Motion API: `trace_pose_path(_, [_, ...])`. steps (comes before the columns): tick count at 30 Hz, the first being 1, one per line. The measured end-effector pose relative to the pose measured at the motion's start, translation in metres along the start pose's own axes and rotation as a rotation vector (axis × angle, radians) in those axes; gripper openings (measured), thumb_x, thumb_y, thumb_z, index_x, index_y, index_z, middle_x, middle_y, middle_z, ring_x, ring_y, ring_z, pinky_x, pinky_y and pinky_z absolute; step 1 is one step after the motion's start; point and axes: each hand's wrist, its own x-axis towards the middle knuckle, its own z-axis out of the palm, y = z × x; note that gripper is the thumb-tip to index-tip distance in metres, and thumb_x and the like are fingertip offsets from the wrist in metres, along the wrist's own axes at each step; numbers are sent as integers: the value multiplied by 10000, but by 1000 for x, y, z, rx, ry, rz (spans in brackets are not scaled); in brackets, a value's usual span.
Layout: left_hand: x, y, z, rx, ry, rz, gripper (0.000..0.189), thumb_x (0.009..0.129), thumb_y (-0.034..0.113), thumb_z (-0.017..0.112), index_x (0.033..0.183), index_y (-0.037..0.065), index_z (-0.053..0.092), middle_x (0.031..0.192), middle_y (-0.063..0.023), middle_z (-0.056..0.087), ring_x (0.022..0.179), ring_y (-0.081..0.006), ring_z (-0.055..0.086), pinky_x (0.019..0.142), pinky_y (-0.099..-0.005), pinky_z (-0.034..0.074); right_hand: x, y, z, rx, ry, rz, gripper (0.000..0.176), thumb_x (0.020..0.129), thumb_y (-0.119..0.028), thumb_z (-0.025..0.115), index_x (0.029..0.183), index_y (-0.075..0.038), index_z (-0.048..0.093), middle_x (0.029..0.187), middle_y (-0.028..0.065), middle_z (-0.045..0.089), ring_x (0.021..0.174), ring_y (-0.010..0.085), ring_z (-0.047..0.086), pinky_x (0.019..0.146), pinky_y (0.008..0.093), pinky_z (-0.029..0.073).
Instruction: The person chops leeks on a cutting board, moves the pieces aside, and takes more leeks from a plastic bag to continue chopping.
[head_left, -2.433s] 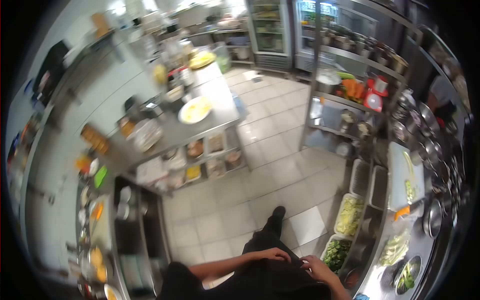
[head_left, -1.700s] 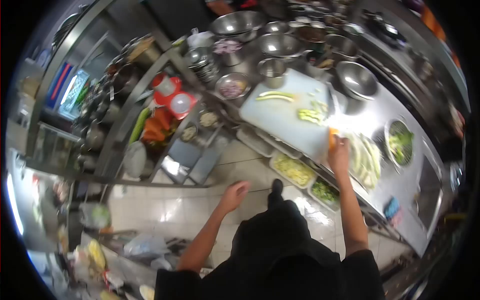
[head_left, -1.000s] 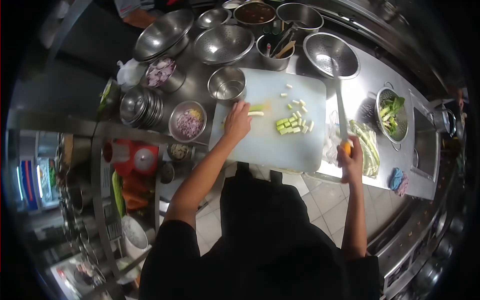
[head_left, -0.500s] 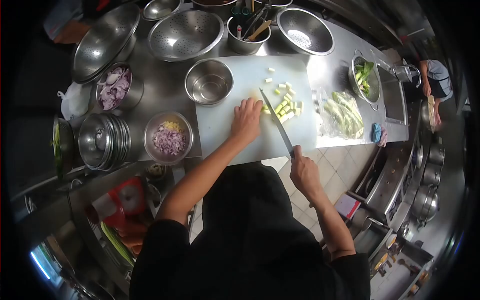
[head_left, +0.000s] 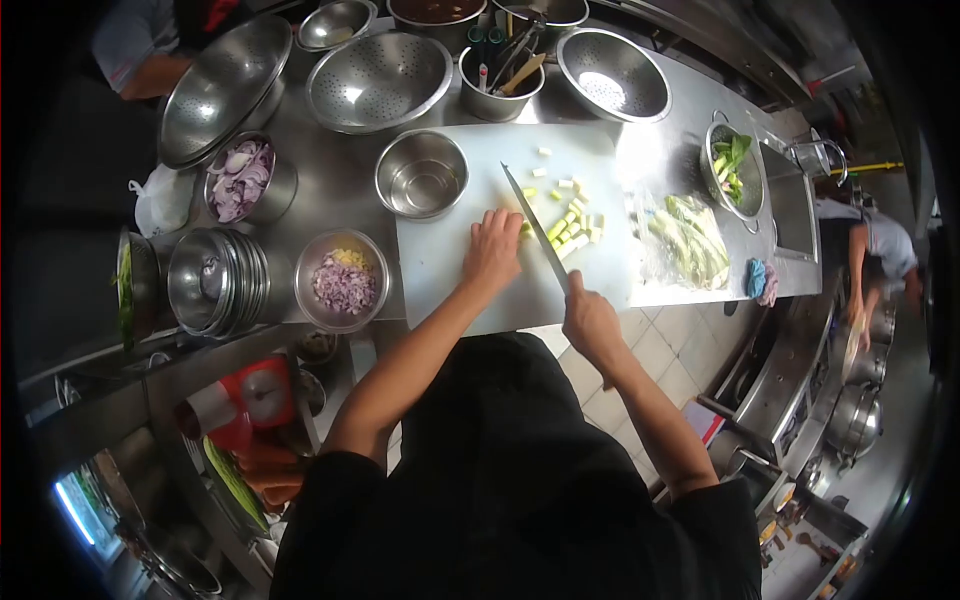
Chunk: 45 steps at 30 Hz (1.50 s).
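On the white cutting board (head_left: 440,285), my left hand (head_left: 493,246) rests with its fingers bent together over a pale green stalk (head_left: 527,229), mostly hidden beneath them. My right hand (head_left: 592,318) is wrapped round the handle of a kitchen knife (head_left: 545,235). The blade slants away to the upper left, just right of my left fingertips. Several cut stalk pieces (head_left: 578,218) lie scattered right of the blade. An open steel pot (head_left: 421,174) stands at the board's upper left corner.
Left of the board are a bowl of chopped onion (head_left: 343,285), a pot of sliced onion (head_left: 240,180) and stacked steel bowls (head_left: 215,280). Colanders (head_left: 380,80) line the back. To the right lie bagged greens (head_left: 685,240). A co-worker (head_left: 870,250) stands far right.
The knife and my right hand have shifted slightly left and up, the blade closer to my left fingers. My left hand stays on the stalk. The co-worker at right has moved.
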Motion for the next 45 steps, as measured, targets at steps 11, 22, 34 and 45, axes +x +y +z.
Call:
trace_pose_path(11, [1,-2,0,-72,-8,0,287,739,13,659,986,44,517,1056,-108,514,1053,-295,490,843,-427,388,32,5,18,45,-44,-62,263,803,-4,442,1058,26,389,681,298,604,660,493,600,638,576,469])
trace_pose_path(22, [-41,-6,-23,-64,38,-116,402,726,-17,670,1094,41,520,1085,-108,509,1046,-303,500,846,-429,383,-30,-3,-22,-1,-98,-29,196,901,-78,449,1064,9,384,660,297,590,665,509,579,628,593,438])
trace_pose_path(34, [-41,-16,-15,-179,90,-21,388,710,-76,628,1063,23,498,1030,-132,517,1017,-325,504,835,-420,390,13,-13,-4,-31,-119,-86,225,842,-18,406,1061,32,397,699,294,605,677,483,600,642,565,463])
trace_pose_path(45, [-38,-17,-14,-262,174,-40,343,717,-77,632,1033,-1,519,1029,-162,530,999,-365,514,851,-432,430,12,-5,17,44,-137,-100,210,876,-74,455,1065,-12,386,725,295,614,720,504,597,658,577,462])
